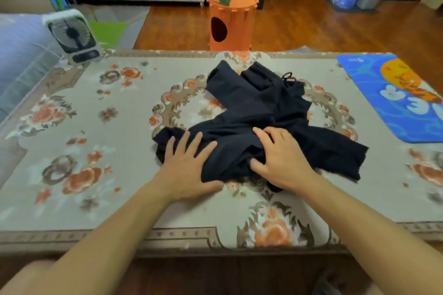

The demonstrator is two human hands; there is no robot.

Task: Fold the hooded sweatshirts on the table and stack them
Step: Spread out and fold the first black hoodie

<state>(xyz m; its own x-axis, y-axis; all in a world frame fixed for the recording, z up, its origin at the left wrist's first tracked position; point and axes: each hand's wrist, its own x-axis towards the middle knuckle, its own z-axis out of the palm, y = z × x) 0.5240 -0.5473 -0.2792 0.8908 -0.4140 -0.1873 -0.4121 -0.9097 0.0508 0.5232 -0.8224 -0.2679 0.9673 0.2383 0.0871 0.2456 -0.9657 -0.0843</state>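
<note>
A black hooded sweatshirt (254, 108) lies crumpled in the middle of the floral-covered table (96, 127), with a drawstring loop showing at its far right. My left hand (189, 167) rests on its near left edge, fingers spread flat and thumb under a fold. My right hand (280, 158) sits on the near middle, fingers curled into a bunch of the cloth and thumb tucked beneath it. Only this one sweatshirt is in view.
A small white fan (73, 36) stands at the table's far left corner. A blue cartoon mat (393, 96) lies at the right edge. Beyond the table, an orange carrot-shaped bin (231, 21) stands on the wooden floor.
</note>
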